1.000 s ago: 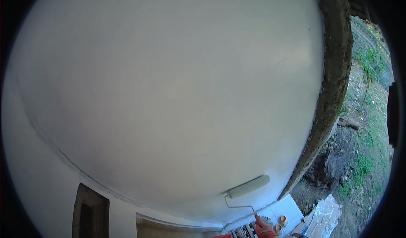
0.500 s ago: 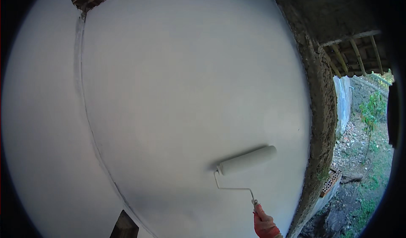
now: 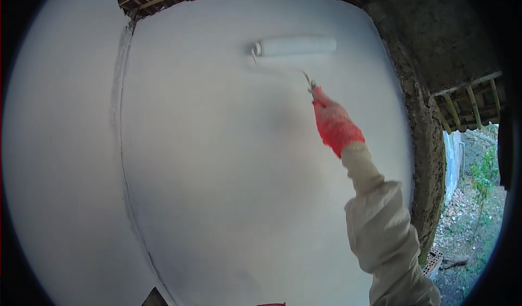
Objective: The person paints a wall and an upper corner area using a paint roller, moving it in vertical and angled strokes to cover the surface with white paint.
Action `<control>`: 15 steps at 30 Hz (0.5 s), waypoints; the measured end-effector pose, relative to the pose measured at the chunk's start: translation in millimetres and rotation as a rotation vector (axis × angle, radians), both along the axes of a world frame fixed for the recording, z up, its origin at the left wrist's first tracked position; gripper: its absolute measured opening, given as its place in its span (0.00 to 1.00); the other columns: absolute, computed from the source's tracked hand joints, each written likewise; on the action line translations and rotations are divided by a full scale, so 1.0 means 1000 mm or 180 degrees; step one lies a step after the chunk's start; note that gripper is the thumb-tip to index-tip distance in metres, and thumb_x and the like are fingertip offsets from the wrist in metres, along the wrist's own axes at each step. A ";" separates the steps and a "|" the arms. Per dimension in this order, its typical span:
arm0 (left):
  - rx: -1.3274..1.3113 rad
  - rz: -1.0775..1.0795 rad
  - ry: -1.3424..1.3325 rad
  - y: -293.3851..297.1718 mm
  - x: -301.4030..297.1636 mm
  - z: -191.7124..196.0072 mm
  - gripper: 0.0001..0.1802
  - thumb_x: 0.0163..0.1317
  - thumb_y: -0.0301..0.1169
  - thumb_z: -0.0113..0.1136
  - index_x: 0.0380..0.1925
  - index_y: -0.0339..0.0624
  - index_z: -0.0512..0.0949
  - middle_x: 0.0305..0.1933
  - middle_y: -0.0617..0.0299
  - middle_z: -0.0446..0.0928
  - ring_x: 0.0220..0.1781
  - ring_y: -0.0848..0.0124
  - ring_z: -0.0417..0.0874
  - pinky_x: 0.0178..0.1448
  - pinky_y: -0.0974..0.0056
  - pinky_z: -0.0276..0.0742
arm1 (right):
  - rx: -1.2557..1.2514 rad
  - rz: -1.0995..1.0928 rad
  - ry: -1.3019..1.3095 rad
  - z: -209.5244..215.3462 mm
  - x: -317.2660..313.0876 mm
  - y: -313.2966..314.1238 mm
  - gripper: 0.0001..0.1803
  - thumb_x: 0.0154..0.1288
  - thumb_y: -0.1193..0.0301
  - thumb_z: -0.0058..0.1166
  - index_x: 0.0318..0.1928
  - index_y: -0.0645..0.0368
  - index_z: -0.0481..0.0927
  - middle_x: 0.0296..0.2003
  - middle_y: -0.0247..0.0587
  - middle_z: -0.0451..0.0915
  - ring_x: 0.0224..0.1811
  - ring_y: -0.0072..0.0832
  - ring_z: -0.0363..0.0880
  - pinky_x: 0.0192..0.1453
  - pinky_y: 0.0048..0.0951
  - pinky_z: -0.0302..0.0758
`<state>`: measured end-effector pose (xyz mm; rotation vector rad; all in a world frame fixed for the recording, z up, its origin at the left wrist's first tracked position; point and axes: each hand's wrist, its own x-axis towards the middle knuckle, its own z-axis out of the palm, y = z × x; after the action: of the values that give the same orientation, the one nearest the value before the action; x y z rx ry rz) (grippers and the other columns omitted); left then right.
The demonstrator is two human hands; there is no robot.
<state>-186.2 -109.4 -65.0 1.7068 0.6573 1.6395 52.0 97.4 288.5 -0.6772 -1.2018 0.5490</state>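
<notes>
My right hand (image 3: 334, 121), in a red glove, is closed round the handle of a paint roller (image 3: 298, 46). The arm in its beige sleeve reaches up from the lower right. The roller's pale sleeve lies nearly level against the upper part of a white wall (image 3: 217, 143), and its thin wire frame bends down to the handle. Most of the handle is hidden inside my fist. My left hand is out of view.
A rough concrete post (image 3: 427, 170) edges the wall on the right. Beyond it are a leafy young tree (image 3: 483, 171) and a perforated brick (image 3: 432, 262). Roof timbers (image 3: 157, 1) run overhead. A cracked corner seam (image 3: 124, 159) runs down the left, with a dark wooden piece (image 3: 155, 298) below.
My right hand has carried the roller up the wall, from low right to near the top. The roller now lies more level, and my forearm has come into view. The view has tilted upward.
</notes>
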 end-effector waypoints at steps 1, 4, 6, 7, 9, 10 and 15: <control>0.0148 0.0002 -0.0004 0.010 0.001 0.004 0.14 0.71 0.26 0.43 0.47 0.31 0.76 0.49 0.51 0.77 0.45 0.63 0.81 0.50 0.62 0.77 | 0.0094 -0.0060 -0.0002 0.035 0.001 0.008 0.11 0.68 0.62 0.50 0.38 0.56 0.77 0.21 0.26 0.73 0.23 0.18 0.65 0.29 0.18 0.68; 0.0286 0.0206 -0.0134 0.030 -0.001 0.021 0.13 0.70 0.26 0.43 0.47 0.32 0.76 0.49 0.50 0.76 0.45 0.62 0.81 0.50 0.61 0.78 | 0.0861 -0.1099 -0.0934 0.131 -0.008 0.011 0.12 0.68 0.61 0.48 0.34 0.56 0.75 0.20 0.27 0.71 0.21 0.20 0.65 0.28 0.21 0.68; 0.0287 0.0411 -0.0139 0.038 -0.005 0.041 0.13 0.70 0.26 0.44 0.47 0.32 0.76 0.49 0.50 0.77 0.45 0.62 0.81 0.50 0.61 0.78 | 0.1099 -0.1345 -0.1263 0.189 -0.014 0.007 0.14 0.68 0.60 0.47 0.32 0.57 0.74 0.18 0.29 0.71 0.20 0.22 0.65 0.27 0.22 0.68; 0.0271 0.0542 -0.0134 0.041 -0.007 0.052 0.13 0.70 0.26 0.44 0.46 0.32 0.76 0.49 0.50 0.77 0.45 0.62 0.81 0.49 0.61 0.78 | 0.1195 -0.1434 -0.1416 0.214 -0.014 0.002 0.14 0.68 0.60 0.46 0.31 0.57 0.73 0.18 0.29 0.70 0.20 0.22 0.65 0.27 0.23 0.68; 0.0206 0.0639 -0.0150 0.046 -0.011 0.073 0.13 0.70 0.26 0.44 0.46 0.32 0.77 0.49 0.50 0.77 0.45 0.62 0.81 0.49 0.61 0.78 | 0.1334 -0.1585 -0.1689 0.256 -0.011 -0.006 0.16 0.68 0.59 0.45 0.29 0.57 0.72 0.17 0.30 0.69 0.19 0.24 0.65 0.26 0.25 0.68; 0.0139 0.0815 -0.0128 0.047 -0.014 0.082 0.13 0.70 0.26 0.44 0.45 0.32 0.77 0.49 0.50 0.77 0.44 0.62 0.81 0.49 0.61 0.78 | 0.1343 -0.1449 -0.1689 0.267 -0.015 -0.010 0.17 0.68 0.59 0.45 0.27 0.58 0.71 0.16 0.31 0.69 0.18 0.25 0.65 0.25 0.25 0.68; 0.0113 0.1214 -0.0079 0.044 -0.022 0.084 0.13 0.70 0.27 0.44 0.45 0.31 0.77 0.48 0.50 0.77 0.44 0.63 0.81 0.48 0.62 0.78 | 0.1024 -0.0034 -0.1179 0.282 -0.028 -0.018 0.14 0.68 0.62 0.42 0.30 0.58 0.71 0.18 0.41 0.72 0.21 0.29 0.70 0.29 0.33 0.71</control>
<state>-208.1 -65.8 18.6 1.6551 0.9946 1.9360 23.6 78.9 570.5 -0.5204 -1.5903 0.2143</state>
